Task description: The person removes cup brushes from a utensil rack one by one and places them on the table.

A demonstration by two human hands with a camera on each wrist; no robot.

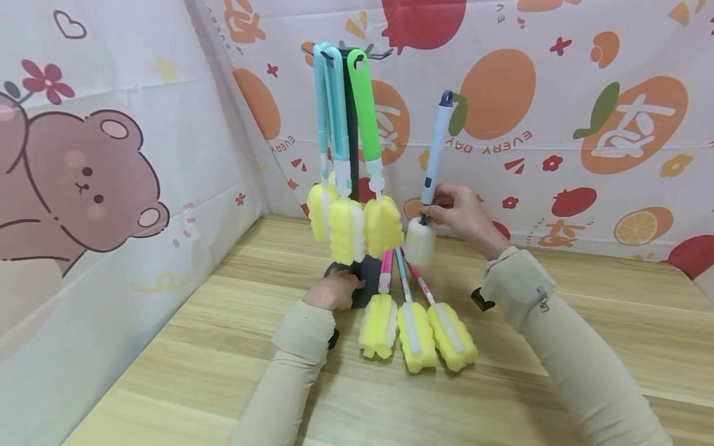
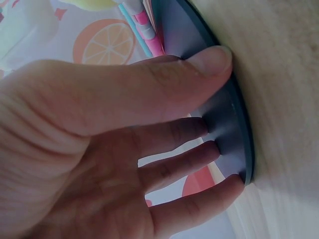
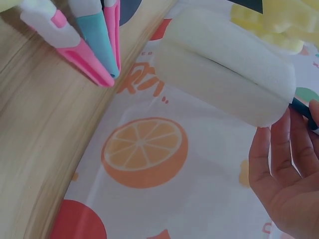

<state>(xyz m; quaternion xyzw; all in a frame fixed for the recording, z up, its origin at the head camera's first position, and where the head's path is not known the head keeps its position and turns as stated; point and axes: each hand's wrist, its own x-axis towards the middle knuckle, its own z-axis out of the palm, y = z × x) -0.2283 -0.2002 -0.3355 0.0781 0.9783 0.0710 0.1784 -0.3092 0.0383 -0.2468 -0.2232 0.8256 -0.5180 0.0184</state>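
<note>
The right hand (image 1: 458, 210) pinches a light-blue brush (image 1: 437, 152) low on its handle; the brush stands nearly upright, its white sponge head (image 3: 224, 69) down, right of the stand. Fingertips and thumb of the left hand (image 2: 124, 134) press on the dark round base (image 2: 224, 119) of the stand. From the hooks (image 1: 379, 56) at the stand's top hang several brushes with yellow-and-white sponge heads, among them a teal-handled one (image 1: 338, 111) and a green-handled one (image 1: 365, 111).
Three brushes lie on the wooden table (image 1: 223, 347) in front of the base, yellow heads (image 1: 415, 337) toward the person, pink and teal handles (image 3: 97, 40) pointing back. Behind stands a fruit-print cloth (image 1: 558, 124); at the left, a bear-print cloth (image 1: 189, 124).
</note>
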